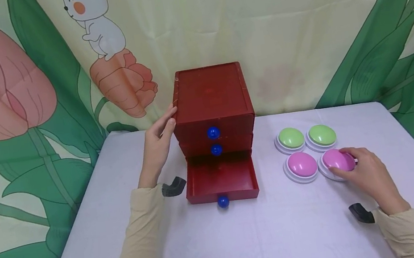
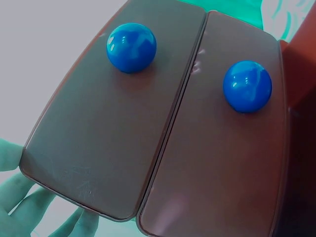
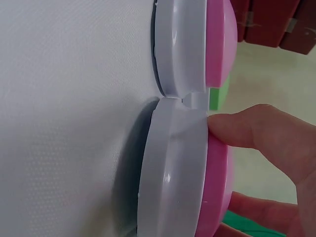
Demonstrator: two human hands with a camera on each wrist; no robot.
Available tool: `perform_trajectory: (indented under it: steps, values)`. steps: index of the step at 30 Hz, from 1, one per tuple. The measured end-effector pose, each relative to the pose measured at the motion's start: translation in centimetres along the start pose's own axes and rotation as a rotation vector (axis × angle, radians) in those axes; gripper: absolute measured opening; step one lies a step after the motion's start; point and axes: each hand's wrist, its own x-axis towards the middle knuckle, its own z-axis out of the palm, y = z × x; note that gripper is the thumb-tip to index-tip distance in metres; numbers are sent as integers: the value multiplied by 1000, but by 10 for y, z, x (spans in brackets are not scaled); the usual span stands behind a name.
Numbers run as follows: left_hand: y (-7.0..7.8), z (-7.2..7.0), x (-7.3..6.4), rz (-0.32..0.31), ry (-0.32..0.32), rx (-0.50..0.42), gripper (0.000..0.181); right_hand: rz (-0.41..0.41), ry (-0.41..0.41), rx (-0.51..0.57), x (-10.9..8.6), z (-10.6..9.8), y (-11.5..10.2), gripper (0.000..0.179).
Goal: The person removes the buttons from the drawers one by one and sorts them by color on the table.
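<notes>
A red cabinet (image 1: 209, 92) of three drawers with blue knobs stands at the middle back of the table. Its bottom drawer (image 1: 221, 181) is pulled out and looks bare inside; the upper two are closed. My left hand (image 1: 156, 148) rests with extended fingers against the cabinet's left side, its fingers (image 2: 32, 207) partly hidden behind the edge in the left wrist view. On the right, my right hand (image 1: 370, 175) grips a pink push button (image 1: 335, 160) with a white base, thumb and fingers on opposite sides. The base's near edge looks slightly raised in the right wrist view.
Another pink button (image 1: 302, 164) sits just left of the gripped one. Behind them are two green buttons, one left (image 1: 291, 137) and one right (image 1: 322, 134). A white cloth covers the table (image 1: 272, 236), and a printed curtain (image 1: 277, 36) hangs behind it.
</notes>
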Motion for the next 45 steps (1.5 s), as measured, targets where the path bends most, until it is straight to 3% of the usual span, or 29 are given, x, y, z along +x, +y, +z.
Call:
perform_trajectory:
  steps: [21,35,45]
  values:
    - [5,1,0,-3,-8,-1,41,49,-76,-21,2,-6,-2,79]
    - [-1,-1,1,1,1,-2,41,10,-26,15,3,-16,-26,71]
    - [-1,0,0,4,3,-6,41,-10,-34,81,0,-17,-49,66]
